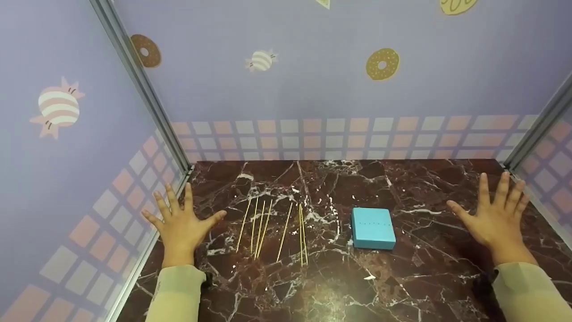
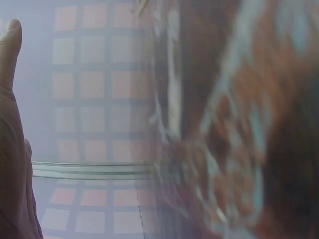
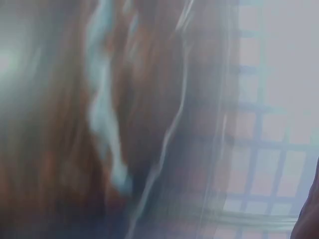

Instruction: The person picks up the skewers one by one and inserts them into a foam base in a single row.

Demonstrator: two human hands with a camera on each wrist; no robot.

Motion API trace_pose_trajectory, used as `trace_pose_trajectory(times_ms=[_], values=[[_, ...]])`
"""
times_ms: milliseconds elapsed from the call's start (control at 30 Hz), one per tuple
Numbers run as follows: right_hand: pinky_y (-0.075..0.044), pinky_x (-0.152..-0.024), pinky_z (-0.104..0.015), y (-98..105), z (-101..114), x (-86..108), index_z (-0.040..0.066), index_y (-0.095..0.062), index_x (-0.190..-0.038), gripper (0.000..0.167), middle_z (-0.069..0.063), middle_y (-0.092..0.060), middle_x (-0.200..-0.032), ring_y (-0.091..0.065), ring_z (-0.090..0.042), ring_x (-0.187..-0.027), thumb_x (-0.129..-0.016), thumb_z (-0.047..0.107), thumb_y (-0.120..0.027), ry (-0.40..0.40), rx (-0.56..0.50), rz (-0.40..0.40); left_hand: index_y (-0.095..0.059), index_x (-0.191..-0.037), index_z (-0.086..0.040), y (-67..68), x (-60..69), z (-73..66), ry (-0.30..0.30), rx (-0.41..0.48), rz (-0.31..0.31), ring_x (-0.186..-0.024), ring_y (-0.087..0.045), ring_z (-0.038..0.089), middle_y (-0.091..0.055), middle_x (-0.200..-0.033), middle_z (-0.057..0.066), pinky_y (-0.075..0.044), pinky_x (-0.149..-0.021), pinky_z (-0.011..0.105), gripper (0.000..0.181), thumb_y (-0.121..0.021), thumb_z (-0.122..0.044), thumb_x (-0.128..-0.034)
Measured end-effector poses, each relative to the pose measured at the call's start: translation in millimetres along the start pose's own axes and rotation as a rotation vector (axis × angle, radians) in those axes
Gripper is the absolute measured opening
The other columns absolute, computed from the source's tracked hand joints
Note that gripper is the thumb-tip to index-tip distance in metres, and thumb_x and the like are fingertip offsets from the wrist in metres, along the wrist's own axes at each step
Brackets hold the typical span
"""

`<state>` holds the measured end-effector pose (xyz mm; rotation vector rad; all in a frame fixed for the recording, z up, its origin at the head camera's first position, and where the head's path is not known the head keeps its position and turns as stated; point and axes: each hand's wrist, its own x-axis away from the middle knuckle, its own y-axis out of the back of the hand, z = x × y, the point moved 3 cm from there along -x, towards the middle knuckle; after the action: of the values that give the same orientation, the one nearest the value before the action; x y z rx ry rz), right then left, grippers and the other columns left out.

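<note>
My left hand (image 1: 181,228) is spread with straight fingers at the left side of the table, holding nothing. To its right lie several thin yellowish sticks (image 1: 267,228), roughly side by side and slightly slanted. Right of the sticks sits a light blue square box (image 1: 373,228) with a row of small dark marks on top. On the far right my right hand (image 1: 498,228) is also spread and holds nothing. Part of the left hand (image 2: 12,149) shows at the edge of the left wrist view, and only a sliver of the right hand (image 3: 309,214) in the right wrist view.
The dark red marbled table (image 1: 330,286) has white veins. A purple back wall (image 1: 313,89) with candy and doughnut pictures rises behind it. Side panels stand left and right, joined by grey metal posts (image 1: 147,89) at the corners.
</note>
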<state>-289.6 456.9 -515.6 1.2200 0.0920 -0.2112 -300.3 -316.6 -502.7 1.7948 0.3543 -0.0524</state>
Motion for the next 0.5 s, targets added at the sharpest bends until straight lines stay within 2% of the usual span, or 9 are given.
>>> trace_pose_trajectory(times_ms=[233,367,500], values=[[0.038,-0.125,-0.074,-13,28,1.8,0.02,0.021,-0.179,0.113,-0.016,0.047,-0.177,0.052,-0.05,-0.158,-0.11,0.077,-0.047,0.032,-0.116,-0.072,0.005,-0.182,-0.035,4.6,-0.4,-15.6,0.005,0.049,-0.053,-0.173,0.026,0.051,0.03,-0.186,0.011,0.027,-0.126,0.084,0.134,-0.057,-0.104,-0.0846],[0.035,-0.127,-0.073,-21,46,0.6,0.021,0.018,-0.18,0.111,-0.016,0.042,-0.181,0.047,-0.051,-0.162,-0.111,0.074,-0.05,0.042,-0.184,-0.112,0.001,-0.183,-0.036,10.3,-2.2,-25.9,0.002,0.118,-0.081,-0.174,0.021,0.053,0.028,-0.187,0.01,0.026,-0.126,0.085,0.132,-0.059,-0.102,-0.0855],[0.032,-0.129,-0.075,-30,65,-0.3,0.023,0.013,-0.182,0.107,-0.014,0.037,-0.184,0.042,-0.05,-0.166,-0.112,0.068,-0.055,0.048,-0.27,-0.138,-0.004,-0.183,-0.037,14.9,-4.0,-34.4,-0.002,0.192,-0.113,-0.175,0.01,0.056,0.021,-0.19,0.01,0.023,-0.126,0.088,0.126,-0.063,-0.097,-0.0887]])
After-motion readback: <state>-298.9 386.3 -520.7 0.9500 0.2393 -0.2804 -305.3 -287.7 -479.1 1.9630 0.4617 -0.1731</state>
